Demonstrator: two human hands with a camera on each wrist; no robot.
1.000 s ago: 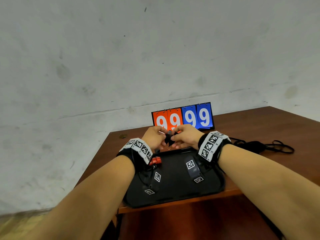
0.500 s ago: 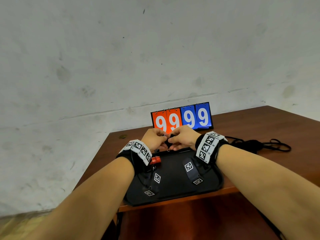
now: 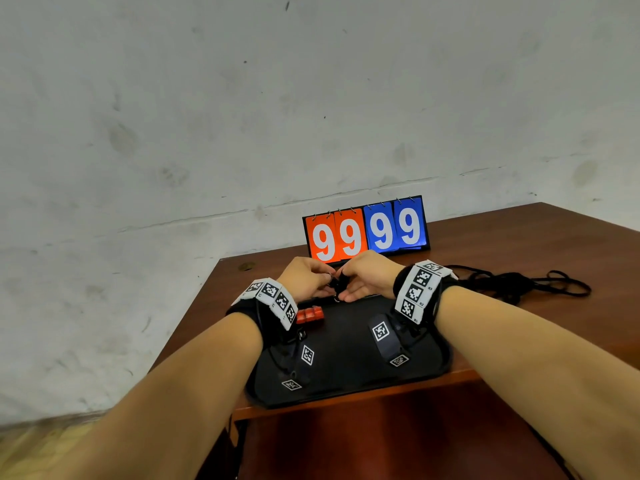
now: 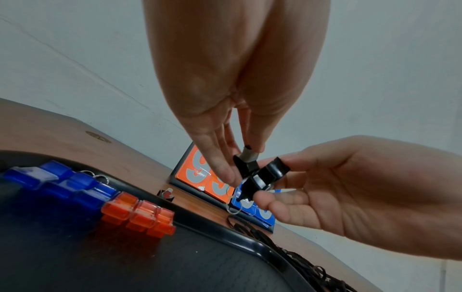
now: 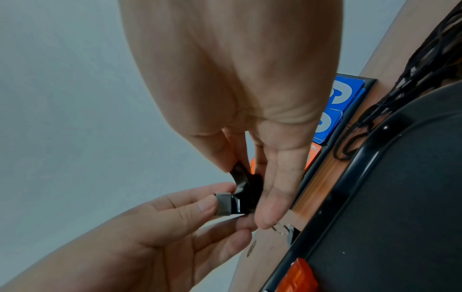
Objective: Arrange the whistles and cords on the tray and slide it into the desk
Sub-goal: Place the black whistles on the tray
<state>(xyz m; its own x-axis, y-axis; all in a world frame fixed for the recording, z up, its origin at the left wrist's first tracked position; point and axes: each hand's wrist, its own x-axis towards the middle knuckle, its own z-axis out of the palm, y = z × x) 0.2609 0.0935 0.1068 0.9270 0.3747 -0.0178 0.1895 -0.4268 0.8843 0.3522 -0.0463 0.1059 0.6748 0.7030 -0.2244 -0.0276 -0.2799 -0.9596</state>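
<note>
1. Nearest me, the black tray (image 3: 346, 386) sits at the desk's (image 3: 519, 258) front edge; orange whistles (image 4: 138, 216) and blue whistles (image 4: 57, 183) line its far-left part.
2. Above the tray's far rim, my left hand (image 3: 304, 282) pinches one black whistle (image 5: 230, 204), my right hand (image 3: 367, 280) pinches another black whistle (image 4: 265, 175); they cross, touching, key ring (image 4: 232, 207) dangling.
3. The tray lies straight below and toward me.
4. The cords (image 3: 519, 284) lie right, nearer my right hand.
5. The scoreboard (image 3: 365, 230) stands farthest.
</note>
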